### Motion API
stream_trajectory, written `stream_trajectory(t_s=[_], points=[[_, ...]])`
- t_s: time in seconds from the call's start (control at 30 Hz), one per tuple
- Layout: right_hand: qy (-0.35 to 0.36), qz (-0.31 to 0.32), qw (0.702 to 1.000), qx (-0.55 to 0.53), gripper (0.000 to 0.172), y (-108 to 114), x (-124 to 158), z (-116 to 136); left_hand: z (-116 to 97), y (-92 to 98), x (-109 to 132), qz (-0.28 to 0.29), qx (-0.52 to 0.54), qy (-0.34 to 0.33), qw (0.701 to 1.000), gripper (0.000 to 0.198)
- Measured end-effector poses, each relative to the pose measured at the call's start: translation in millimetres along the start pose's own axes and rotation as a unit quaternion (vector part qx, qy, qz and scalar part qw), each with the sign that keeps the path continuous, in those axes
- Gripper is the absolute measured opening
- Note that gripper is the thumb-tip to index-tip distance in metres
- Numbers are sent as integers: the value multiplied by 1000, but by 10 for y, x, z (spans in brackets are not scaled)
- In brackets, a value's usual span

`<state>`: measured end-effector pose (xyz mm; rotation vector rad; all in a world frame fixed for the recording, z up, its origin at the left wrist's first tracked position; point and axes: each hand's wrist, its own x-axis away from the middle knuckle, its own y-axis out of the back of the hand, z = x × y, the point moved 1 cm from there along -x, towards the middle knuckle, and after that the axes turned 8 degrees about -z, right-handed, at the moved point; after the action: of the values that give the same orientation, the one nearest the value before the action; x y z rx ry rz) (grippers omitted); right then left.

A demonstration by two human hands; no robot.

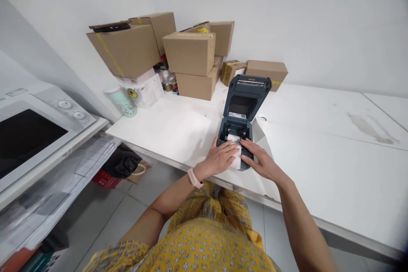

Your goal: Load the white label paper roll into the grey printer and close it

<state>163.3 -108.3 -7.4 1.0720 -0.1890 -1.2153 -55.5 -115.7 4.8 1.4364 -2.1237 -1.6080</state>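
Note:
A dark label printer (236, 125) stands on the white table near its front edge, its lid (247, 97) tipped up and back. White label paper (236, 162) runs from inside the body out over the front. My left hand (221, 157) lies over the paper and the printer's left side, fingers stretched out, a pink watch band on the wrist. On the right side of the printer rests my right hand (258, 158), fingers extended and thumb apart, the fingertips at the paper's edge. The hands partly cover the paper and the printer's front.
Cardboard boxes (191, 55) are stacked at the back left against the wall, with smaller boxes (266, 72) behind the printer. A mint-green tumbler (123, 101) stands at the table's left end. Further left, a white microwave (41, 114) sits on a shelf. The white table (318, 136) extends right.

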Motion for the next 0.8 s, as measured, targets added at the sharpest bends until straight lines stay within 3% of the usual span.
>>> stream_trajectory(t_s=[0.13,0.57,0.8], points=[[-16,-28,999,20,38,13,-74,32,42,37,23,-7,6,-27,1000,39],[-58,-114,991,31,36,-89,-218,-6,81,68,6,14,1,-31,999,42],[-66,-116,991,11,38,-124,-192,-29,36,50,-27,12,17,-31,999,48]])
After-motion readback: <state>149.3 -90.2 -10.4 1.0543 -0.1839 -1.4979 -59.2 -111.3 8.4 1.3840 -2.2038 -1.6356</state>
